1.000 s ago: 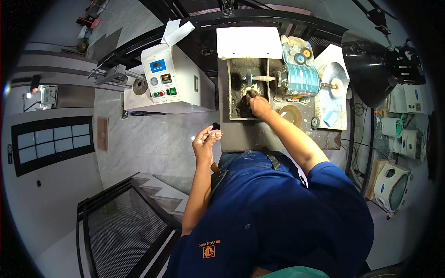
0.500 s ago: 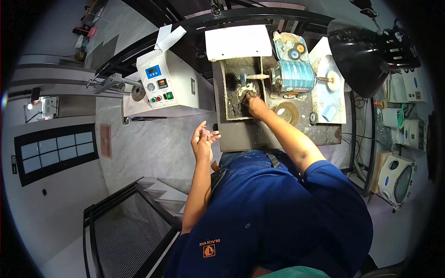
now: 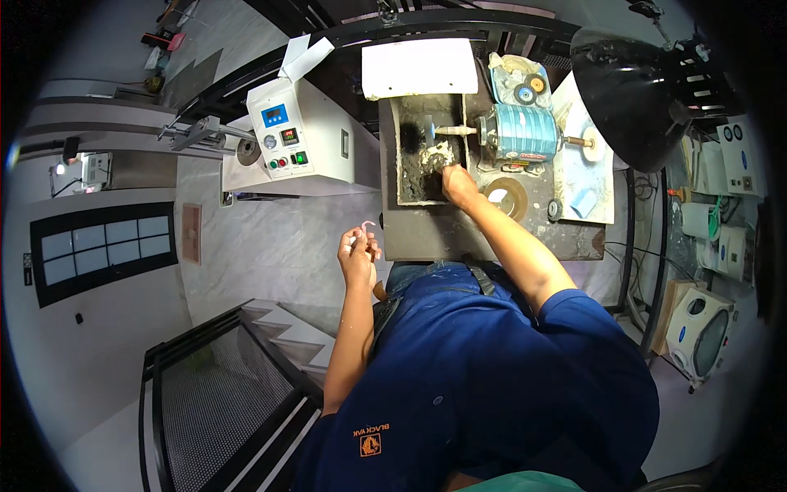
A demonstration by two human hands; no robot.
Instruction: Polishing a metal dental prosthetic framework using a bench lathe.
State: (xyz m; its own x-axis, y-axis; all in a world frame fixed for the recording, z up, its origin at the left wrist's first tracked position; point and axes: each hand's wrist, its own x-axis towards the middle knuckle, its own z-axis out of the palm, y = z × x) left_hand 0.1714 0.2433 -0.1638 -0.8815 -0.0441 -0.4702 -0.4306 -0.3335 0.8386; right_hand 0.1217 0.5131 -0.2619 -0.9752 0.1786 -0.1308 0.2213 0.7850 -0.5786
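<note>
My left hand (image 3: 358, 255) is raised left of the workbench, its fingers closed on a small pink curved piece (image 3: 369, 224) that sticks up past the fingertips. My right hand (image 3: 460, 187) reaches over the right side of a tray (image 3: 399, 176) of wet grey grit. Its fingers are curled at a pale clump (image 3: 436, 154) in the tray; whether they grip it is hidden. Above the clump, a polishing wheel (image 3: 429, 131) sits on the tapered spindle (image 3: 453, 130) of a blue bench motor (image 3: 525, 133).
A brown bowl (image 3: 518, 197) stands beside my right wrist. A white buffing wheel (image 3: 592, 143) is on the motor's other end. A black lamp shade (image 3: 615, 98) overhangs the bench's right. Left of it stands a white machine with a control panel (image 3: 281, 135). Black mesh railing (image 3: 229, 394) lies lower left.
My left hand has turned and its fingers have drawn in, so the pink piece now stands out above them. My right hand has shifted slightly at the tray's right side.
</note>
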